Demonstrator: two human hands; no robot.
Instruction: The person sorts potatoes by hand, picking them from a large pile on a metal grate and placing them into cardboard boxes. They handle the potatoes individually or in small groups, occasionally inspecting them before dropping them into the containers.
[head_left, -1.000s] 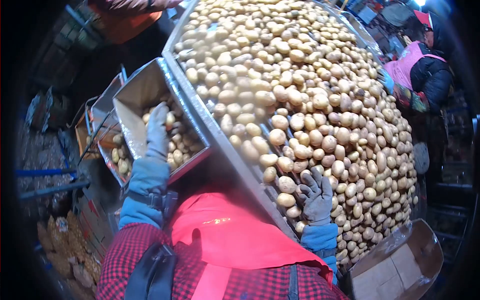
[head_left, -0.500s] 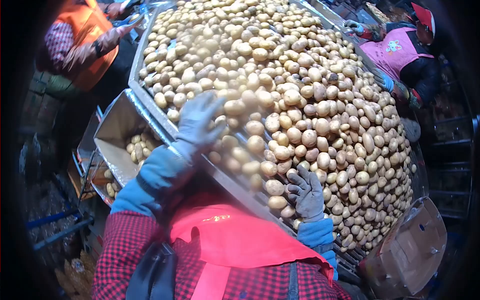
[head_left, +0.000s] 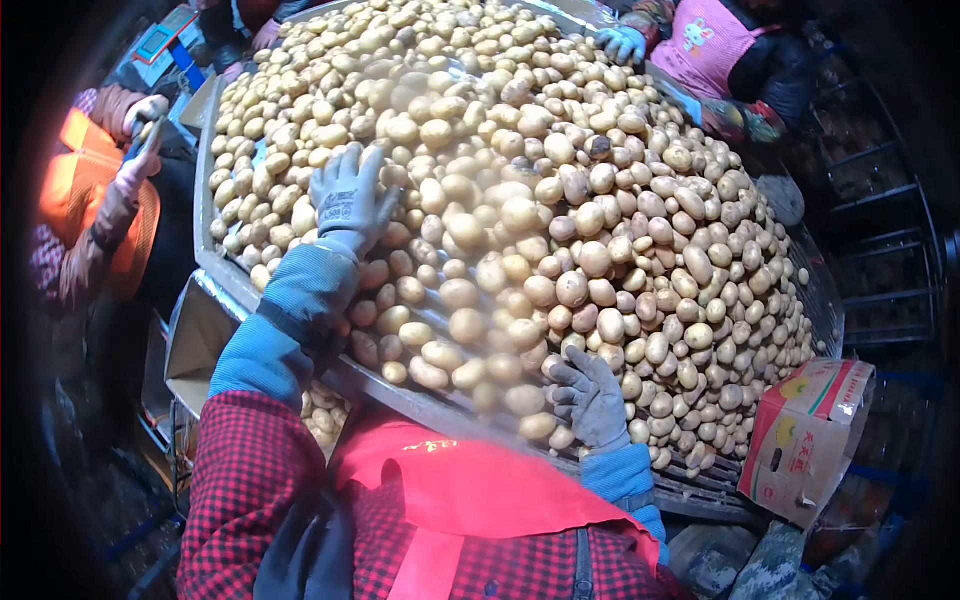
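Potatoes (head_left: 697, 264), heaped: left hand (head_left: 345, 200), fingers spread over them; right hand (head_left: 594, 404), fingers parted, near edge; light pressure seems best.

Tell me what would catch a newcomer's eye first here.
A huge heap of potatoes fills the middle, the gloved left hand over its left side, the right hand at its lower edge. A bright red apron stands out below, and a printed carton tilts at lower right.
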